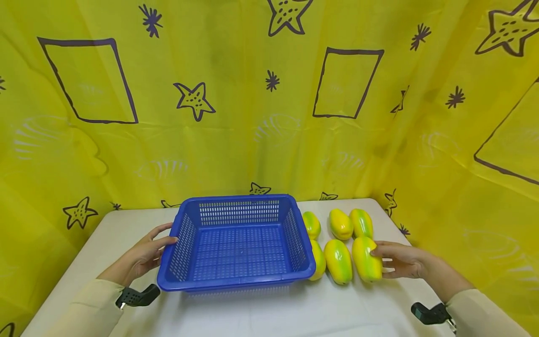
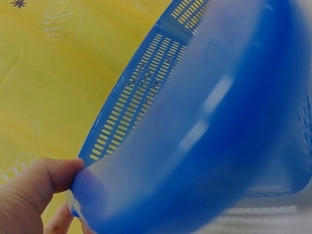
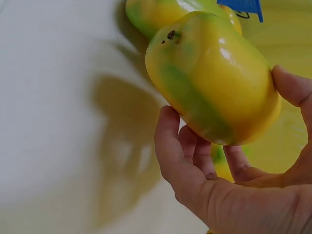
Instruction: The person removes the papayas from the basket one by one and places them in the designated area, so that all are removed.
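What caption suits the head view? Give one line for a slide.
Left hand holds a blue basket's rim while right hand grips a yellow-green fruit.

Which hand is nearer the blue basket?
Left. The left hand holds the blue basket at its left rim; the right hand grips a papaya beyond its right side.
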A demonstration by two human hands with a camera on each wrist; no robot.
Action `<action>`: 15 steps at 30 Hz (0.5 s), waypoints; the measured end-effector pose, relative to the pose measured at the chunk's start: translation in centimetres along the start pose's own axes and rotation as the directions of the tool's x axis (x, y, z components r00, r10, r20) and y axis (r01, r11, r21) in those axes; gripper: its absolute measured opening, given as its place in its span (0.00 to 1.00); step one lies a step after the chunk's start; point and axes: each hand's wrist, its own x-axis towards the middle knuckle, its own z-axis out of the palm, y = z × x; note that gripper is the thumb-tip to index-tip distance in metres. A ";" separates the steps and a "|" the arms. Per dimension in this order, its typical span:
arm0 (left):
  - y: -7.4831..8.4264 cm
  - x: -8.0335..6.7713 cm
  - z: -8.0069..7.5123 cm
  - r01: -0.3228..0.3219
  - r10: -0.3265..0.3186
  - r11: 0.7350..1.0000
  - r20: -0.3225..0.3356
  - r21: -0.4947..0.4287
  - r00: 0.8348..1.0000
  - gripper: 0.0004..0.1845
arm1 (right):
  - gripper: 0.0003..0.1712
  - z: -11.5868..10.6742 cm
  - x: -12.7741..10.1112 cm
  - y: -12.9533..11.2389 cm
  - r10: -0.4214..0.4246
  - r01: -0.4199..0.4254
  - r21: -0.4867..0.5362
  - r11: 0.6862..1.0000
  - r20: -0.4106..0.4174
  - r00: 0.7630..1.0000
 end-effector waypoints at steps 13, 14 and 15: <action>0.0 -0.1 0.0 -0.003 0.003 1.000 0.000 -0.012 1.000 0.45 | 0.44 0.2 1.4 1.0 0.037 -0.034 0.067 0.997 -0.049 0.998; 0.0 -0.1 0.0 -0.003 0.003 1.000 -0.001 -0.013 1.000 0.45 | 0.44 0.3 1.5 1.1 0.040 -0.036 0.067 0.997 -0.054 0.998; 0.0 -0.1 0.1 -0.003 0.003 1.000 -0.002 -0.014 1.000 0.46 | 0.44 0.3 1.6 1.1 0.040 -0.036 0.064 0.997 -0.053 0.998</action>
